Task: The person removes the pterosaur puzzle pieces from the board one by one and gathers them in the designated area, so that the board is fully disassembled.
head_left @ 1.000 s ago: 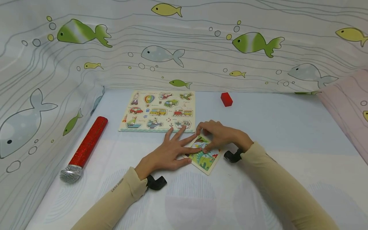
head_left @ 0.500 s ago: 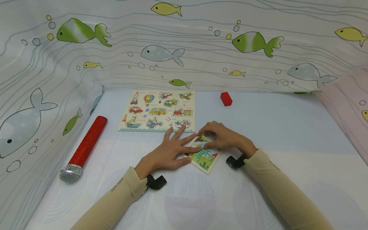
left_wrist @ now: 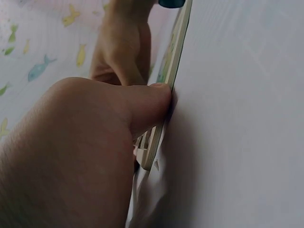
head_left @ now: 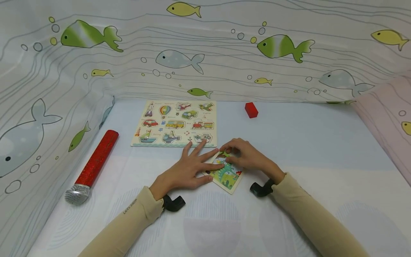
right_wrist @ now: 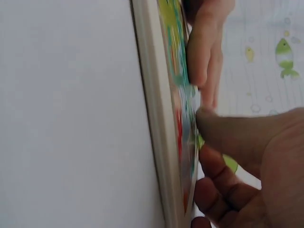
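A small dinosaur jigsaw puzzle [head_left: 229, 180] with a pale wooden frame lies turned on the table, one corner toward me. My left hand [head_left: 187, 170] is flat with fingers spread; its index and middle fingers cross the puzzle's left side, and its thumb sits at the frame's edge in the left wrist view. The right hand [head_left: 247, 155] has curled fingers at the puzzle's far corner, thumb on the picture, pinching at a puzzle piece [head_left: 224, 154] mostly hidden beneath it. In the right wrist view, thumb [right_wrist: 237, 137] and fingertips come together at the picture surface.
Behind the left hand lies a vehicle knob-puzzle board [head_left: 173, 123], with the fingertips at its near edge. A red block [head_left: 251, 110] sits farther back. At the left is a red microphone [head_left: 91, 167]. A fish-print cloth [head_left: 224, 64] rises behind the table.
The right thumb has drawn back across the picture toward its own fingers, and the right wrist has moved slightly nearer. The left hand stays in place.
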Available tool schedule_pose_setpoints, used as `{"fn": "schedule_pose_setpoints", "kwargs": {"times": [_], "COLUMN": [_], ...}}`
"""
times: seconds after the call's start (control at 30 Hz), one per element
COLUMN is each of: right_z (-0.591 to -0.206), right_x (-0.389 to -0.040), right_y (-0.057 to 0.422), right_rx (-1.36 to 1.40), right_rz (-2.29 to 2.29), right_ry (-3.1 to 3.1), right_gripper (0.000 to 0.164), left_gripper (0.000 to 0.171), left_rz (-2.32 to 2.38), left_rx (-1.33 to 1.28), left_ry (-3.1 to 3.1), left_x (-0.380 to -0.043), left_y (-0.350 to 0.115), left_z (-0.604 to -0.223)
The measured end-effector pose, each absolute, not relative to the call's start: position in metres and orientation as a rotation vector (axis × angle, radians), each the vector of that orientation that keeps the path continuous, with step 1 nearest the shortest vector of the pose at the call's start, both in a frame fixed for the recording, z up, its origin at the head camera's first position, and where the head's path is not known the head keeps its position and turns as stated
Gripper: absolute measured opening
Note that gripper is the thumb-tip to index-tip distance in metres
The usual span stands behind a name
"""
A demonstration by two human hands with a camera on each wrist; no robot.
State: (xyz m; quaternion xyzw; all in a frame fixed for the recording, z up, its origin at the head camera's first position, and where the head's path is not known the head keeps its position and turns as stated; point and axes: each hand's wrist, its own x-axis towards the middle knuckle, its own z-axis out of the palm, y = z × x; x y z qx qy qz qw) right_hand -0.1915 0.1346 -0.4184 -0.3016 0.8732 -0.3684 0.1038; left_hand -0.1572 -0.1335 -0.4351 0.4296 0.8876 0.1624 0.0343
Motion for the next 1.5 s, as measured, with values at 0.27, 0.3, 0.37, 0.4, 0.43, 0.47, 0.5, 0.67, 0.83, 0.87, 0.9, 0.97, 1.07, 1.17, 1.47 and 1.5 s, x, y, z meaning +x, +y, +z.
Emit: {"fn": "schedule_pose_setpoints", "kwargs": {"times": [0.27,0.3,0.37,0.4,0.43,0.47,0.5,0.67,0.83,0.87,0.9,0.97,1.07,1.17,1.47,1.5], "right_z": [-0.416,-0.416,-0.417,-0.418,-0.418,-0.419,-0.420,-0.421,-0.417,-0.416,-0.415,-0.414,-0.413,-0.413,-0.416,-0.416], "right_x": [-0.184,-0.184,-0.184,-0.184,-0.185,-0.185,-0.185,-0.191,-0.204,-0.208,-0.212,-0.220,-0.231,-0.242,-0.258,-0.259], "right_y": [0.127,0.127,0.128,0.128,0.128,0.128,0.128,0.134,0.150,0.155,0.160,0.170,0.188,0.203,0.220,0.220], "right_rx": [-0.831,-0.831,-0.836,-0.839,-0.840,-0.839,-0.840,-0.791,-0.699,-0.686,-0.668,-0.622,-0.565,-0.522,-0.507,-0.502], "right_rz": [-1.115,-1.123,-1.145,-1.155,-1.169,-1.183,-1.198,-1.334,-1.442,-1.444,-1.438,-1.402,-1.340,-1.292,-1.103,-1.098], "right_ry": [2.637,2.635,2.630,2.628,2.623,2.616,2.608,2.482,2.390,2.391,2.398,2.432,2.474,2.499,2.635,2.646], "right_gripper": [0.032,0.031,0.029,0.027,0.026,0.025,0.023,0.021,0.020,0.021,0.021,0.021,0.021,0.020,0.024,0.024], "left_gripper": [0.047,0.047,0.047,0.047,0.047,0.047,0.047,0.047,0.047,0.047,0.047,0.047,0.047,0.047,0.048,0.048], "left_rz": [0.487,0.485,0.488,0.489,0.491,0.493,0.496,0.511,0.515,0.517,0.518,0.523,0.528,0.536,0.531,0.531], "left_rx": [1.335,1.337,1.339,1.339,1.339,1.338,1.338,1.337,1.339,1.341,1.345,1.359,1.376,1.381,1.343,1.342], "left_ry": [2.739,2.739,2.739,2.738,2.737,2.737,2.737,2.738,2.738,2.738,2.739,2.741,2.744,2.744,2.743,2.744], "left_x": [-0.158,-0.158,-0.157,-0.157,-0.157,-0.157,-0.156,-0.155,-0.156,-0.156,-0.156,-0.156,-0.156,-0.154,-0.153,-0.154], "left_y": [-0.134,-0.134,-0.134,-0.134,-0.134,-0.134,-0.134,-0.134,-0.134,-0.134,-0.134,-0.134,-0.134,-0.134,-0.134,-0.134], "left_z": [-0.435,-0.435,-0.435,-0.435,-0.436,-0.436,-0.436,-0.436,-0.436,-0.436,-0.437,-0.438,-0.438,-0.438,-0.436,-0.436]}}
